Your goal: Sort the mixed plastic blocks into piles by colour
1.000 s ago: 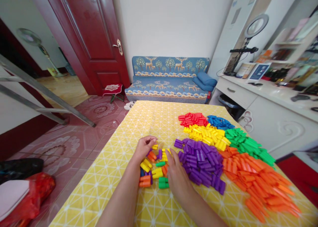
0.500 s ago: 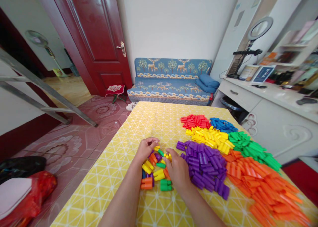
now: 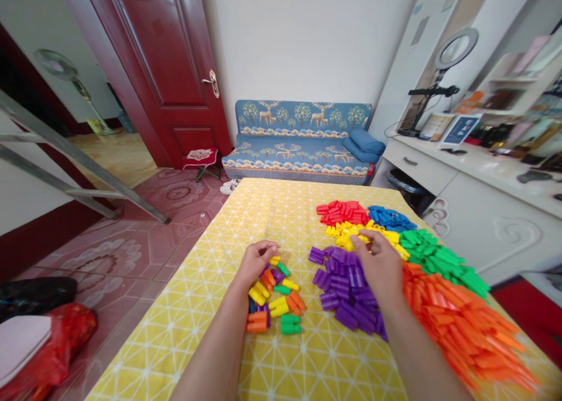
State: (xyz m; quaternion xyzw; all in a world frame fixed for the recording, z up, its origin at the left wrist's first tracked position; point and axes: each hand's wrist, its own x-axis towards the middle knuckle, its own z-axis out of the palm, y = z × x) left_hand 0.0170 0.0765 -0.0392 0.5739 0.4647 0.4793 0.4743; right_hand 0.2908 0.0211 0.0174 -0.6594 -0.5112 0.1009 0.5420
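My left hand (image 3: 259, 261) is closed, thumb and fingers together, at the upper left of a small mixed group of plastic pieces; what it holds, if anything, is hidden. That group has yellow pieces (image 3: 278, 307), orange pieces (image 3: 257, 322), green pieces (image 3: 290, 324) and a few purple and blue ones. Over the yellow pile (image 3: 342, 235) my right hand (image 3: 380, 263) has its fingers bent around yellow pieces at the pile's edge; whether it grips one is unclear. The purple pile (image 3: 346, 284) lies partly under my right wrist.
A red pile (image 3: 342, 212), a blue pile (image 3: 390, 218), a green pile (image 3: 439, 260) and an orange pile (image 3: 465, 325) lie on the yellow tablecloth (image 3: 211, 272). Behind the table stands a patterned sofa (image 3: 298, 146); a white cabinet (image 3: 483, 213) is at the right.
My right hand has moved from the small mixed group, right and away from me, to the yellow pile. Small yellow pieces near its fingertips no longer show there. My left hand has hardly moved.
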